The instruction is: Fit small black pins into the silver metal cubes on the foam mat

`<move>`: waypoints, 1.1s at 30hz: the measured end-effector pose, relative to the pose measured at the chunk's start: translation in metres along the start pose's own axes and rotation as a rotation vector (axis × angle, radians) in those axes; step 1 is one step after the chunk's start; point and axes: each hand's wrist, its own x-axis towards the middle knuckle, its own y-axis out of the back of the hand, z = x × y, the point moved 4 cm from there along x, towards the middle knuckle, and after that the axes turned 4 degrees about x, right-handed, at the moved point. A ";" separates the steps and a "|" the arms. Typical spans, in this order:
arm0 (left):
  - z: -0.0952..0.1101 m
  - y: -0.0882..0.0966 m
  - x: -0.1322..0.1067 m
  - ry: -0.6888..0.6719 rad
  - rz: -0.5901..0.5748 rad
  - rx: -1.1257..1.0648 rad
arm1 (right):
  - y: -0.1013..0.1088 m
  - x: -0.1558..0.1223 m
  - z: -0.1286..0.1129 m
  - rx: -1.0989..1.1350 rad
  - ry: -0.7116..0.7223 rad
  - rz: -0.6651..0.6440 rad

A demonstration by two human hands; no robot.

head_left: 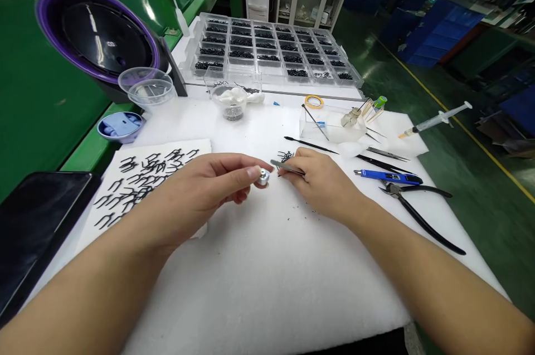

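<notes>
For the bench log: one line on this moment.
left hand: small metal part | right hand: tweezers | nearby: black forked pieces

Bright, even overhead light, with only soft shadows beneath the left hand and right hand. Hard glare streaks at ten o'clock on the green panel. Dim, slightly blurred blue crates at two o'clock; wide-angle bowing toward the edges.
</notes>
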 end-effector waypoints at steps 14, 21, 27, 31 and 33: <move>0.005 -0.020 -0.004 -0.064 -0.214 0.012 | 0.018 -0.025 -0.002 0.735 -0.281 0.161; -0.007 -0.014 -0.001 -0.019 -0.179 -0.082 | 0.025 -0.028 -0.004 0.703 -0.309 0.174; -0.006 -0.018 0.000 0.019 -0.206 -0.188 | 0.029 -0.036 -0.016 0.463 -0.124 0.280; -0.003 -0.021 0.002 0.019 -0.210 -0.267 | 0.030 -0.041 -0.021 0.471 -0.165 0.275; -0.003 -0.021 0.004 0.013 -0.203 -0.280 | 0.031 -0.042 -0.022 0.468 -0.191 0.276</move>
